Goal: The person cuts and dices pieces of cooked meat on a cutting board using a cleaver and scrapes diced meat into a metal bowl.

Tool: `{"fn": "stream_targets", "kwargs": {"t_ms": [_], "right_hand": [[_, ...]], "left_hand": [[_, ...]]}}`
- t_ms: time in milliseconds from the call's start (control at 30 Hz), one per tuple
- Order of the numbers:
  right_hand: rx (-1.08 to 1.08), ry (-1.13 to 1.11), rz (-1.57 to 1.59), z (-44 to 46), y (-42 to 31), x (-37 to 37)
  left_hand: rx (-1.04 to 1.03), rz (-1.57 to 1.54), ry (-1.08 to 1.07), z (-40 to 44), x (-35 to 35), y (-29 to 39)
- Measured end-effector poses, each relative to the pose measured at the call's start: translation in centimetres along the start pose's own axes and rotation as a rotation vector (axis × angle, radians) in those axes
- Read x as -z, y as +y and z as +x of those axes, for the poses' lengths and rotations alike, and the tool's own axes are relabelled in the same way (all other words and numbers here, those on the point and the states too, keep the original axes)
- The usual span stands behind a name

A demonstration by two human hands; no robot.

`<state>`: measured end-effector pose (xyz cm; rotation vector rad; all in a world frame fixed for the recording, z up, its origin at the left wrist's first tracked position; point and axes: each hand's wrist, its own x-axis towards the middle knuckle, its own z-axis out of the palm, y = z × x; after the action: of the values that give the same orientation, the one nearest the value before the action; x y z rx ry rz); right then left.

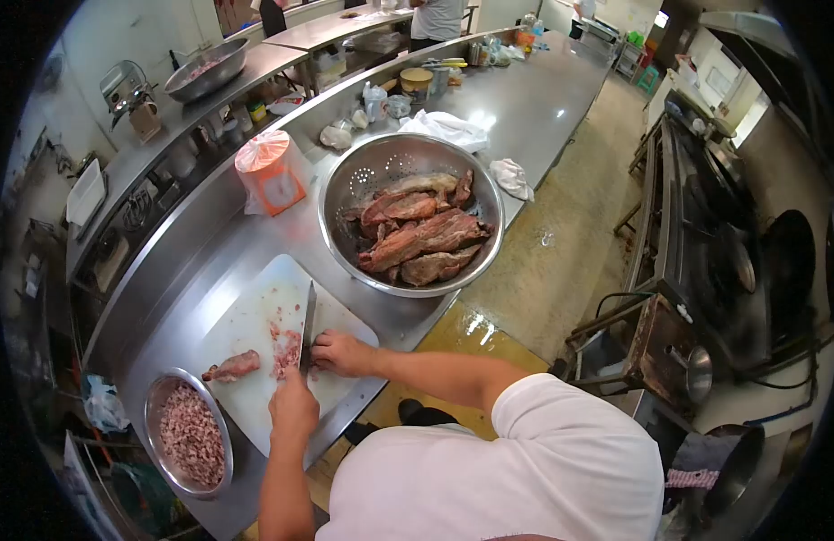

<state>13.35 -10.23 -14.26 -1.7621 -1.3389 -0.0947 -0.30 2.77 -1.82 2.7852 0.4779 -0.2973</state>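
My left hand [293,403] grips the handle of a kitchen knife [309,316], its blade pointing away over the white cutting board [246,316]. On the other side of the blade, my right hand [343,353] has its fingers curled close to the steel. A bit of meat shows at those fingertips, mostly hidden by the hand and knife. Chopped meat [285,350] lies on the board left of the blade. Farther left rests an uncut strip of meat [233,367]. A steel bowl [226,451] of diced meat [190,435] stands beside the board.
Beyond the board, a large perforated steel colander [342,239] holds several big meat pieces [426,239]. An orange container in plastic [273,176] and white cloths [448,129] are near it. Woks and stoves line the right side. Other people stand at the back.
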Motion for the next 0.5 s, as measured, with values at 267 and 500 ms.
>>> {"fn": "stream_targets", "kwargs": {"t_ms": [267, 500], "right_hand": [[-0.046, 0.005, 0.049, -0.7, 0.7, -0.4], [-0.024, 0.053, 0.07, -0.6, 0.4, 0.2]], "left_hand": [[0.034, 0.003, -0.03, -0.3, -1.4, 0.4], [0.114, 0.023, -0.153, -3.2, 0.7, 0.7]]}}
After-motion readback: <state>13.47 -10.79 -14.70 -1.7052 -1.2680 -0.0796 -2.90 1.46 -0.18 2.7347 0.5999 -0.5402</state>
